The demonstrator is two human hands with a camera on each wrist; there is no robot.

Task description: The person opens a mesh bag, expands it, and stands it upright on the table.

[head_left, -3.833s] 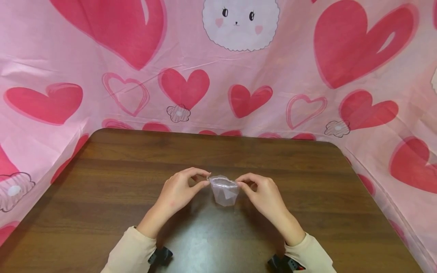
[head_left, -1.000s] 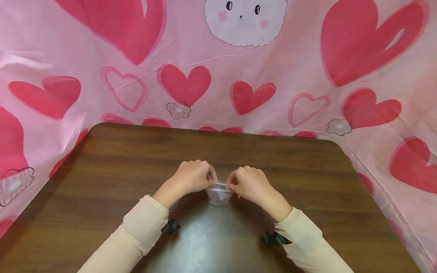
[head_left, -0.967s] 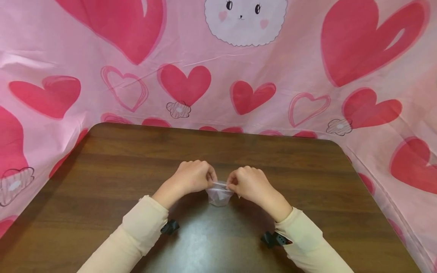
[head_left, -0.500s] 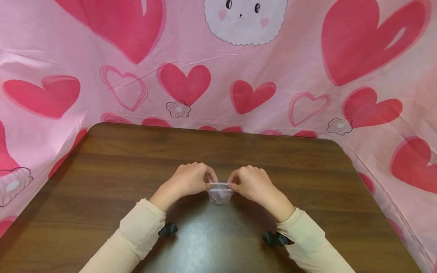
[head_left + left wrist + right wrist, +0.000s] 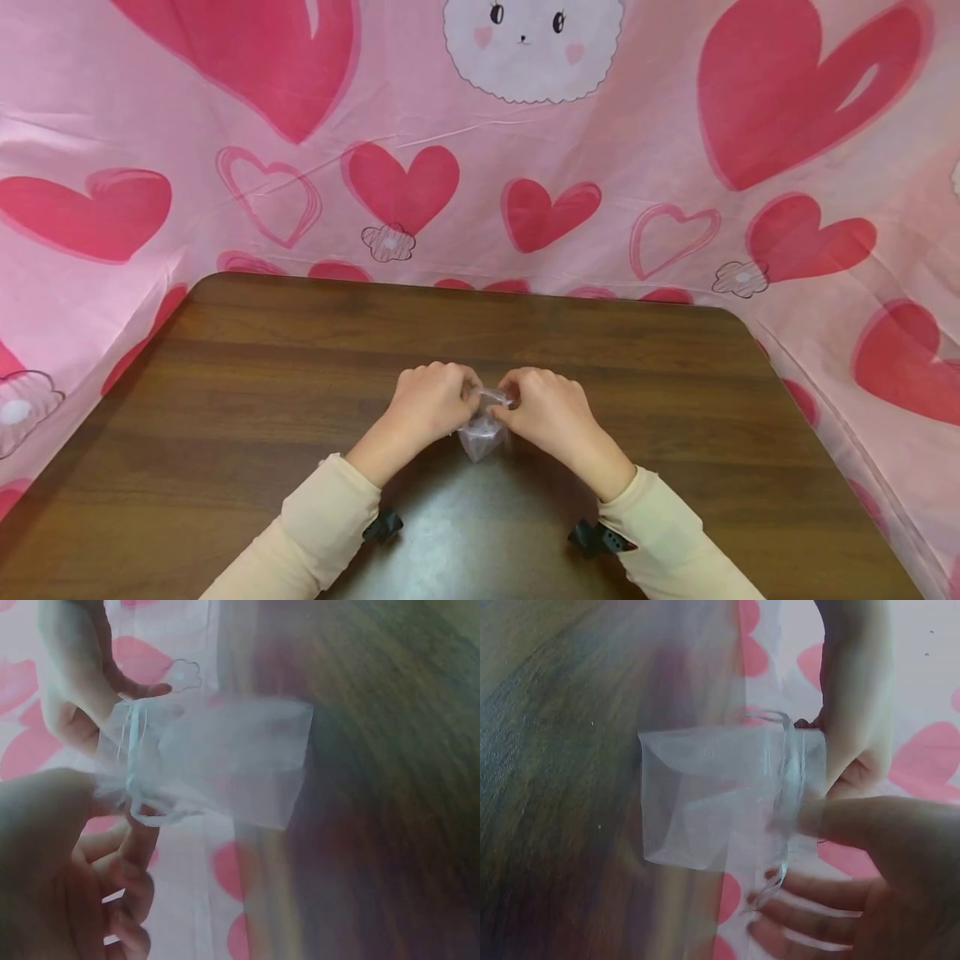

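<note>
A small sheer white drawstring pouch (image 5: 480,440) hangs between my hands over the middle of the table. Its mouth is gathered at the top, and the bottom narrows toward a corner in the head view. My left hand (image 5: 433,402) pinches the left side of the mouth. Opposite it, my right hand (image 5: 551,408) pinches the right side, thumb toward me. In the left wrist view a pale ribbon (image 5: 135,746) runs across the pouch below its rim, with a loop hanging at one side. The right wrist view shows creases across the see-through body (image 5: 694,806); fingertips are partly hidden behind the cloth.
The brown wooden table (image 5: 300,358) spreads around the hands. Pink cloth with red hearts (image 5: 551,215) hangs behind it and along both sides. Dark wrist-worn devices (image 5: 600,537) sit under the beige sleeves (image 5: 330,517).
Both hands moved closer together and rolled over the pouch since the earliest frame. The mouth, held taut and straight half a second ago, is now bunched, and the pouch's bottom has turned pointed.
</note>
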